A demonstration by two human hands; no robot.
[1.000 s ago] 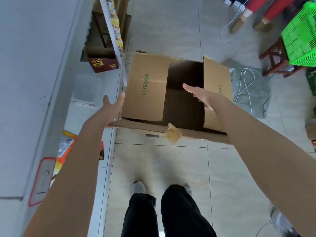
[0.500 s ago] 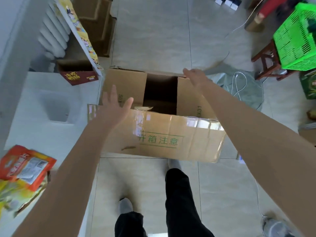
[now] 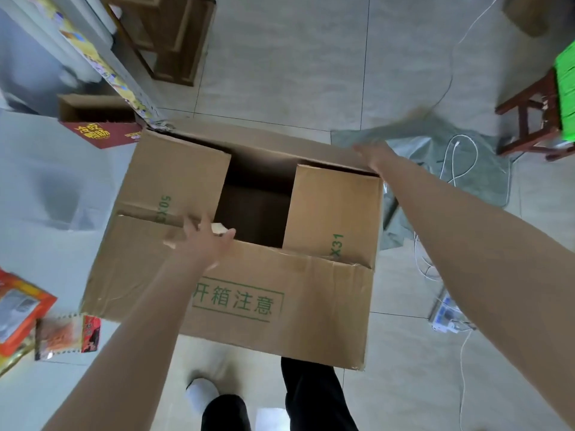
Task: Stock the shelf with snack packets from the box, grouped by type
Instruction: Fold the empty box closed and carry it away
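Note:
A large cardboard box with green print stands on the floor in front of me. Its two side flaps are folded inward, and the gap between them shows only a dark inside. My left hand rests with spread fingers on the fold of the near flap and holds nothing. My right hand reaches across to the box's far right corner; it is blurred and its grip is unclear. An orange snack packet and a clear-and-red packet lie on the white shelf at left.
A red display carton sits on the shelf beside a slanted printed shelf edge. A wooden crate stands behind. Right of the box are a grey sheet with white cables, a wooden stool and a power strip.
The view has closed in on the box. The near flap has swung out toward me, showing its green print. My left hand moved onto that flap and my right hand to the far right corner.

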